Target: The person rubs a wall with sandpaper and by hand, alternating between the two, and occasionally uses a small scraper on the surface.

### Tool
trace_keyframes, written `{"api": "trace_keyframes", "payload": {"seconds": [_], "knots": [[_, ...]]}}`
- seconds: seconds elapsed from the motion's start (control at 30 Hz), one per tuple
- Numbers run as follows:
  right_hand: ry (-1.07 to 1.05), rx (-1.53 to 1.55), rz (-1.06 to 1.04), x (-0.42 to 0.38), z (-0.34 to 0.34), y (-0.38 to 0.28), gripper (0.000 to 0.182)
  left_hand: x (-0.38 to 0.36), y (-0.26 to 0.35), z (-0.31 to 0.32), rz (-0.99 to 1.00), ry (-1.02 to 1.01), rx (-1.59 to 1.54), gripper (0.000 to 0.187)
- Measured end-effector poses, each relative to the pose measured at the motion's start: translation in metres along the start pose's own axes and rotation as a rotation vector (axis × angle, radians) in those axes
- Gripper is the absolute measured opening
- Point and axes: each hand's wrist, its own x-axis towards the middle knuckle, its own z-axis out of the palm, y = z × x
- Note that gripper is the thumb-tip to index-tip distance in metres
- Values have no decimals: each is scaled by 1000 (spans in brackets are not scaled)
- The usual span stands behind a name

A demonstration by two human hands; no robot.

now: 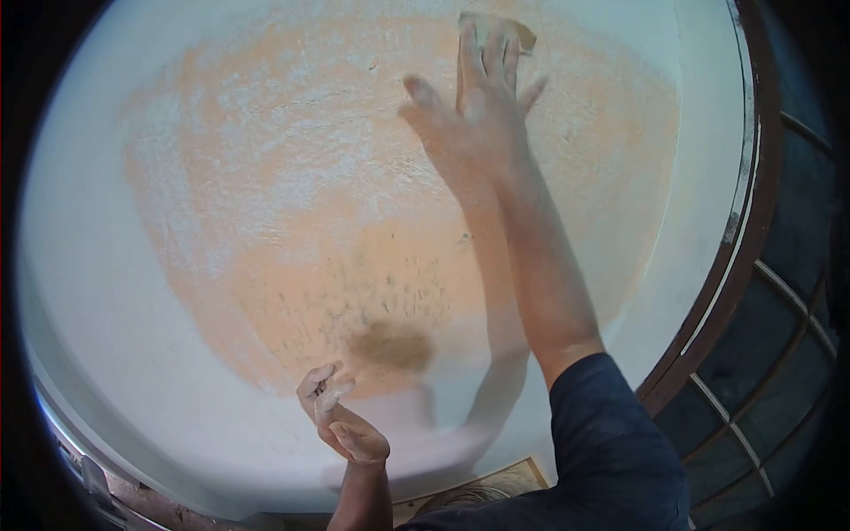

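Up at the top of the wall, my right hand (pixel 491 84) presses a folded piece of sandpaper (pixel 524 37) flat against the surface, fingers stretched over it and thumb spread to the left. The wall (pixel 80 239) is pale, with a large orange patch (pixel 301 257) streaked with white filler and dotted with small dark marks lower down. My left hand (pixel 345 416) is raised near the patch's bottom edge, fingers loosely bent, white dust on them, with nothing visible in it.
A dark brown frame (pixel 748 212) curves along the right side, beside dark panes with a grid of bars (pixel 779 283). Below my arms lies a light wooden-edged piece (pixel 531 473). A metallic rail (pixel 80 460) runs at the lower left.
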Motion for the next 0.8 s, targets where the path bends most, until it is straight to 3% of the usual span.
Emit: {"api": "trace_keyframes", "payload": {"seconds": [0.07,0.17,0.2,0.27,0.3,0.37,0.4,0.47,0.53,0.63,0.67,0.77,0.8], "knots": [[-143,-25,105,-50,-28,-26,109,0,3,-9,-15,6,2,61],[-415,37,218,-195,-56,-65,113,-6,0,-41,5,-20,63,59],[-511,-59,220,-248,-55,-86,116,-9,-2,-54,6,18,61,59],[-619,56,171,-329,-47,-113,116,-8,-14,-78,-20,-57,149,59],[-606,81,158,-307,-32,-111,116,-5,-21,-87,-67,-41,190,60],[-562,-183,-24,-248,-15,-101,112,4,-23,-91,-70,2,221,61],[-474,119,76,-174,-27,-107,105,11,-24,-87,-57,79,216,62],[-180,19,6,-65,-2,-106,101,17,-20,-86,-34,78,201,63],[-76,56,-46,14,22,-107,104,23,-15,-84,42,54,168,62],[25,120,-64,21,36,-118,106,18,-14,-78,61,85,153,63],[-62,112,-35,-6,30,-124,107,14,-9,-81,47,91,160,63],[-370,112,52,-146,-10,-141,110,13,-1,-87,-55,39,98,63],[-381,48,45,-213,-4,-144,110,9,5,-96,-51,48,96,63]]}}
